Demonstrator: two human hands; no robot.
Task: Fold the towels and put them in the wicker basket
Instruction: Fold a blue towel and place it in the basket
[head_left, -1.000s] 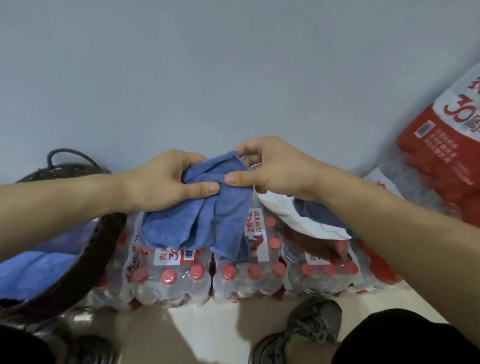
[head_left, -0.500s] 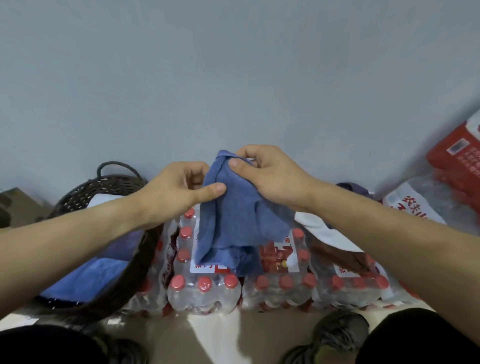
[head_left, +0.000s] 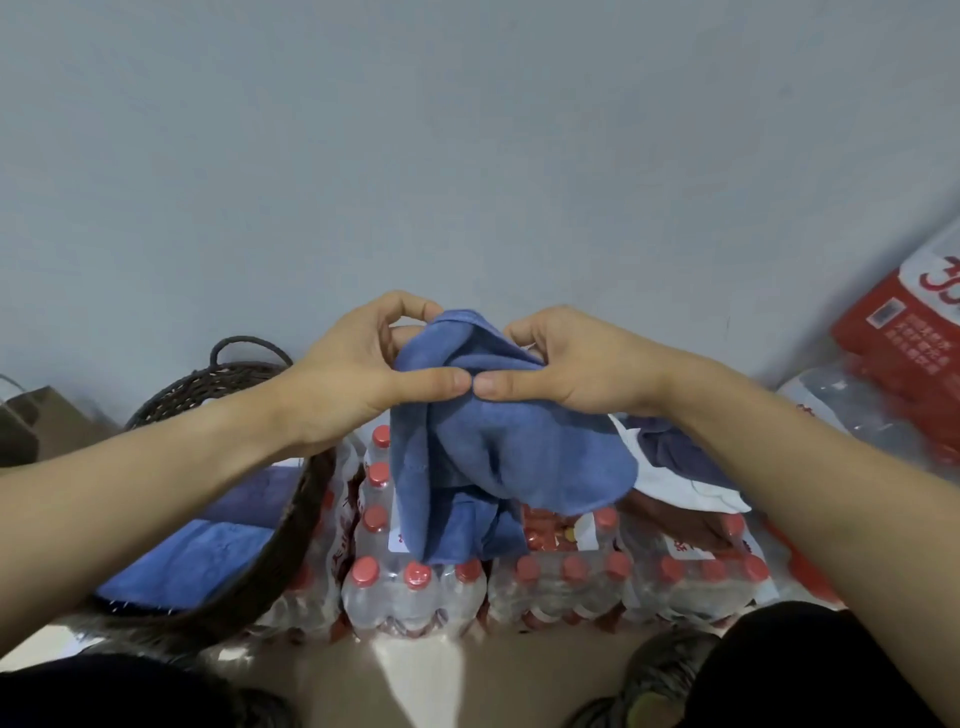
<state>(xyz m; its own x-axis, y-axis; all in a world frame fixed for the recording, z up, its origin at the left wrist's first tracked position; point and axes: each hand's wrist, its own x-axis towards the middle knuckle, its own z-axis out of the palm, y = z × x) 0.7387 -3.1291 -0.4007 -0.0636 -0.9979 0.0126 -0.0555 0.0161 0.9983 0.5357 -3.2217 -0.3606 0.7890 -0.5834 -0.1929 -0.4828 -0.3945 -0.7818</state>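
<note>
Blue towel (head_left: 498, 457) hangs below both hands' grip.

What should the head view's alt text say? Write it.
Both hands, left hand and right hand, pinch a crumpled blue towel above packs of red-capped water bottles. At left, a wicker basket holds folded blue towels.

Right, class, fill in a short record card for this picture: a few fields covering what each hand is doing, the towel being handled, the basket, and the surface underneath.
left hand: left hand pinches the top edge of the blue towel
right hand: right hand pinches the same edge, thumb tips almost meeting
towel state: held up, bunched, hanging down, not yet folded
basket: wicker basket at the left, with a folded blue towel inside
surface: shrink-wrapped packs of water bottles with red caps
other cloth: white and dark cloth lying on the packs at the right
</note>
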